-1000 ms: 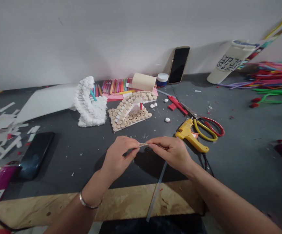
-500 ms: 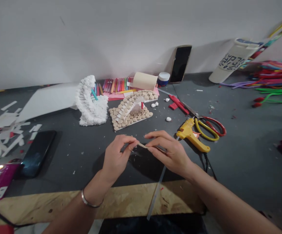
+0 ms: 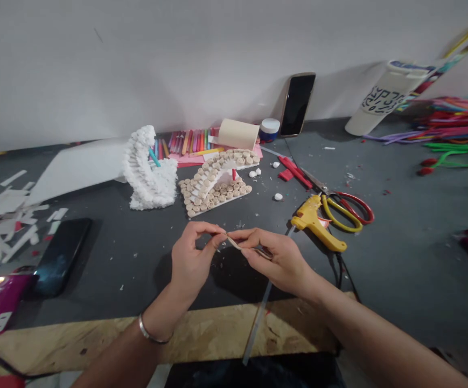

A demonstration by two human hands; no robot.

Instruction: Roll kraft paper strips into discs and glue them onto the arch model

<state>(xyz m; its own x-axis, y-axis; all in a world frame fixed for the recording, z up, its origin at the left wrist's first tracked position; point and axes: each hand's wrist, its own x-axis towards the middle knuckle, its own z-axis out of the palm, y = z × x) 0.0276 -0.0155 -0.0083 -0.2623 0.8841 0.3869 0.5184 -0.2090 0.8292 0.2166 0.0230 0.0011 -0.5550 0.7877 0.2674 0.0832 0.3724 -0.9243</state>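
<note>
Between my fingertips runs a thin beige paper strip (image 3: pixel 234 243). My left hand (image 3: pixel 195 252) pinches its left end between thumb and forefinger. Thumb and fingers of my right hand (image 3: pixel 272 257) are closed on the rest of the strip, whose tail shows under the palm. Just beyond my hands sits a small arched staircase model (image 3: pixel 217 180), covered in beige paper coils, with a red post under the arch. Left of it stands a fluffy white staircase model (image 3: pixel 145 172) with a teal stick. A yellow glue gun (image 3: pixel 316 222) lies right of my right hand, a clear glue stick (image 3: pixel 258 323) sticking out behind it.
Scissors (image 3: pixel 344 210) lie beyond the glue gun. Phones (image 3: pixel 63 256) and paper scraps (image 3: pixel 3 226) are at left. A propped phone (image 3: pixel 298 105), lidded jar (image 3: pixel 270 129), paper roll (image 3: pixel 238 133) and markers (image 3: pixel 191 141) line the wall; a tumbler (image 3: pixel 385 99) and pipe cleaners (image 3: pixel 455 121) are at right.
My right fingers have moved left along the strip, closer to my left fingertips, and curled in more. The view has shifted slightly; the models and tools stay in place.
</note>
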